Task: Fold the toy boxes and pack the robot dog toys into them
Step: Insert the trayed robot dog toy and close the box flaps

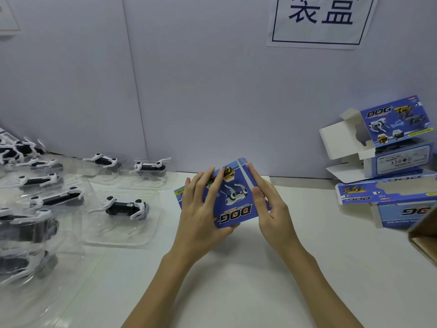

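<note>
Both hands (pixel 236 209) hold blue toy box (pixel 233 200) tilted — "DOG" lettering upside-down.

A packing station in a small factory or workshop: a plain white surface (pixel 236 292) against bare panel walls, a printed paper sign (pixel 319 20), rows of robot dog toys (pixel 125 208) in clear trays, printed boxes (pixel 390 138) stacked.

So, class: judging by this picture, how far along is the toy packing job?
Early on. Done: boxes at the right look folded up, flaps open. In hand: both hands, left hand and right hand, hold a blue box. Left: the robot dogs sit unpacked in clear trays.
</note>
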The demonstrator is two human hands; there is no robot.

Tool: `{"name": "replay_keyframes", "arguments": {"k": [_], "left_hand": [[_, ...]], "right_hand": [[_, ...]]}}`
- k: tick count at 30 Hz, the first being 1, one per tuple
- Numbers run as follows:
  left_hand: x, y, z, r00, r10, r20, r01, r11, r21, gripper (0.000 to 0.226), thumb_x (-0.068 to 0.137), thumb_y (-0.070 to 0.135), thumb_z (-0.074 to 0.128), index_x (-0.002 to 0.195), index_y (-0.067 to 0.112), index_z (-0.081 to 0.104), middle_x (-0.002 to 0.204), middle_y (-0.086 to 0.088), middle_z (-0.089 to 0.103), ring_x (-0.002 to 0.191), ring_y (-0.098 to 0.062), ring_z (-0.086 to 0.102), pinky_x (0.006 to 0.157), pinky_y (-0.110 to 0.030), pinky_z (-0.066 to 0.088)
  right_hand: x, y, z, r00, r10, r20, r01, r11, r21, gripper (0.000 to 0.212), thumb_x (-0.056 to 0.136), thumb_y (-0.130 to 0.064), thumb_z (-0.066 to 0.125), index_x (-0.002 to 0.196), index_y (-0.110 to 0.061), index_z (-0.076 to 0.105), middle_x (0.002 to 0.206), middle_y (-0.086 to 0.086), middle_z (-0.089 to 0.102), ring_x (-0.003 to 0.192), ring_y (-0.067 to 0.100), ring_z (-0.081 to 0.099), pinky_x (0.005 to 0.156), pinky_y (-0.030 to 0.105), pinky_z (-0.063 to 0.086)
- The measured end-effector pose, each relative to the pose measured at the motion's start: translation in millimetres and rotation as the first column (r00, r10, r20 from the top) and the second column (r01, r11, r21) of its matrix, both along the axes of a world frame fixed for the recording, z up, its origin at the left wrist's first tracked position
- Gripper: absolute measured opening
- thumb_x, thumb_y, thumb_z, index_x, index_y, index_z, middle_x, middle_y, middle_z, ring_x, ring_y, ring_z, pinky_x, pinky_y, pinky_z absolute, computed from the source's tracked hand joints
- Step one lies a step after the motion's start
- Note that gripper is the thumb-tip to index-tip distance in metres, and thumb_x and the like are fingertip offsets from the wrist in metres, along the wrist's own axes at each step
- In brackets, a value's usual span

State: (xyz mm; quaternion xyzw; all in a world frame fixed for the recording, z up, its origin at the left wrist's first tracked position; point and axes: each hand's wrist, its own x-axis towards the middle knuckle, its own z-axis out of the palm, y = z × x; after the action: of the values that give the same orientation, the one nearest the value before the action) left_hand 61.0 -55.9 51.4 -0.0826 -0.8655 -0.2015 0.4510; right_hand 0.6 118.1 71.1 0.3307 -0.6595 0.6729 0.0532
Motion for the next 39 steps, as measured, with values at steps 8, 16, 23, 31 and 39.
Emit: {"name": "replay_keyframes", "arguments": {"k": [8,16,23,31,39], "left_hand": [[3,-2,1,1.0,0.006,0.014,-0.006,1.0,-0.007,0.11,0.076,0.053,0.086,0.161,0.015,0.027,0.164,-0.011,0.031,0.152,-0.034,0.031,0.119,-0.063,0.032],[5,-6,5,1.0,-0.012,0.027,0.012,1.0,0.018,0.114,0.071,0.045,0.093,0.161,0.012,0.03,0.163,-0.008,0.03,0.149,-0.031,0.034,0.112,-0.061,0.042],[5,-7,7,0.999,-0.007,0.035,0.006,0.999,0.04,0.114,0.073,0.047,0.092,0.161,0.01,0.03,0.164,-0.01,0.03,0.15,-0.033,0.034,0.112,-0.059,0.042],[7,-5,6,1.0,0.005,0.019,-0.006,0.999,0.047,0.108,0.076,0.061,0.083,0.162,0.023,0.029,0.164,-0.012,0.027,0.151,-0.034,0.029,0.115,-0.061,0.037],[12,4,9,0.997,0.01,-0.083,-0.011,1.0,-0.016,0.068,0.08,0.066,0.075,0.137,0.04,0.048,0.164,-0.018,0.03,0.149,-0.037,0.034,0.114,-0.063,0.035]], "right_hand": [[5,-5,-1,0.999,0.024,-0.029,-0.023,0.999,0.025,0.048,0.103,-0.036,0.045,0.149,-0.049,0.041,0.146,-0.007,0.051,0.14,0.011,0.049,0.078,0.021,0.061],[4,5,0,0.996,0.088,0.027,-0.086,0.995,-0.053,0.054,0.101,-0.034,0.055,0.154,-0.028,0.046,0.146,-0.008,0.058,0.141,0.021,0.051,0.086,0.037,0.064],[2,0,-3,0.998,0.058,0.008,-0.057,0.998,-0.028,0.054,0.101,-0.03,0.055,0.154,-0.032,0.046,0.146,-0.012,0.056,0.146,0.017,0.045,0.082,0.034,0.064],[8,-2,-2,0.992,0.128,-0.007,-0.128,0.992,-0.007,0.053,0.103,-0.041,0.046,0.155,-0.044,0.041,0.155,-0.012,0.047,0.149,0.017,0.039,0.087,0.03,0.062],[8,5,8,0.993,0.116,-0.007,-0.116,0.993,0.027,0.047,0.1,-0.034,0.059,0.146,-0.031,0.055,0.143,-0.009,0.056,0.141,0.018,0.05,0.089,0.042,0.063]]}}
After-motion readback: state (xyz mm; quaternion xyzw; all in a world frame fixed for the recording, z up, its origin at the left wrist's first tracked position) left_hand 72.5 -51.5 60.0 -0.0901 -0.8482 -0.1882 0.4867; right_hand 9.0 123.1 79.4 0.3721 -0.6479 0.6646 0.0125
